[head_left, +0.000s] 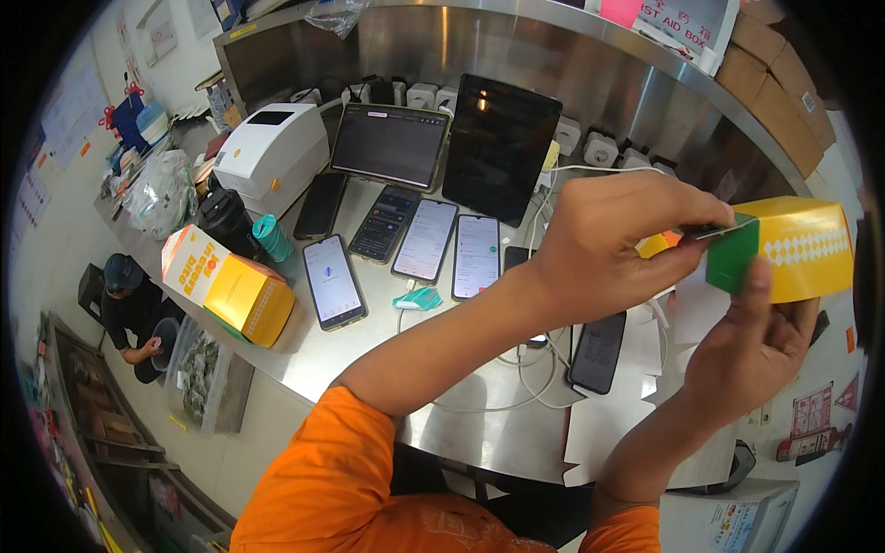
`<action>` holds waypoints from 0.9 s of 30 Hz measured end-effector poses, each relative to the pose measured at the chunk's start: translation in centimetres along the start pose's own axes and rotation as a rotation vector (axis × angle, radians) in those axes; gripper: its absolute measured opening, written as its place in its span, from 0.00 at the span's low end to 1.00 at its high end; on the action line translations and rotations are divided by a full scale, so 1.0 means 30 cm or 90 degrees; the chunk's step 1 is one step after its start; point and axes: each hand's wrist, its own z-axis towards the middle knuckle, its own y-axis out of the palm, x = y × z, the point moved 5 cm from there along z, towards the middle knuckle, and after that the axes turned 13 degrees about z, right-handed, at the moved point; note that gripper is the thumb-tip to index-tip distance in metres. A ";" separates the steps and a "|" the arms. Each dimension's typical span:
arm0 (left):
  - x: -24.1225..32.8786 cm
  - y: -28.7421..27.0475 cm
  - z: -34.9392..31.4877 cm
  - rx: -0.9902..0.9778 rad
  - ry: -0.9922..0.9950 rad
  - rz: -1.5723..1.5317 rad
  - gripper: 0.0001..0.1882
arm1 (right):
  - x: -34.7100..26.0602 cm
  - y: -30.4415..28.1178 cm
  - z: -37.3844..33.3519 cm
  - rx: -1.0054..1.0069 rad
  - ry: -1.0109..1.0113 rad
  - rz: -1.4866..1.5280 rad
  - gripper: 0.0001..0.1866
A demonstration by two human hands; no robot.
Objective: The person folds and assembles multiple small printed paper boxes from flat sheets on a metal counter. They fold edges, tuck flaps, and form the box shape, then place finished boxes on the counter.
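A yellow and green cardboard food box (807, 247) with a white diamond band is held up at the right, over the table's right side. My right hand (754, 346) grips it from below, thumb against the green panel. My left hand (636, 235) reaches across from the left, its thumb and fingers pinched on a dark green flap (724, 228) at the box's end. Whatever lies inside the box is hidden. White flat cardboard sheets (608, 433) lie on the table beneath my right forearm.
Phones, one of them a lit phone (334, 281), lie across the steel table (442, 429), with loose white cables. Behind stand a label printer (272, 152), a tablet (392, 147) and a dark upright tablet (502, 147). A second yellow box (244, 300) stands left. A person (134, 309) sits beyond.
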 end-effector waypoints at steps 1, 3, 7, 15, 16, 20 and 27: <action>0.008 -0.002 0.002 0.016 -0.014 -0.016 0.14 | -0.013 0.020 -0.009 -0.011 -0.027 -0.012 0.20; 0.007 -0.006 0.010 0.032 -0.011 -0.049 0.13 | -0.033 0.055 -0.022 -0.032 -0.078 -0.032 0.20; 0.012 -0.009 0.022 0.014 -0.048 -0.125 0.11 | -0.031 -0.028 0.008 0.022 -0.105 -0.076 0.16; 0.050 -0.039 0.023 0.062 -0.014 -0.089 0.10 | -0.052 0.036 -0.046 -0.126 -0.284 -0.275 0.10; 0.058 -0.047 0.027 0.083 0.021 -0.035 0.12 | -0.050 0.035 -0.051 -0.156 -0.313 -0.264 0.09; 0.112 -0.071 0.033 0.122 0.094 0.061 0.12 | -0.069 0.019 -0.068 -0.160 -0.312 -0.320 0.12; 0.124 -0.072 0.054 0.052 0.043 -0.040 0.12 | -0.044 -0.028 -0.047 -0.144 -0.296 -0.179 0.12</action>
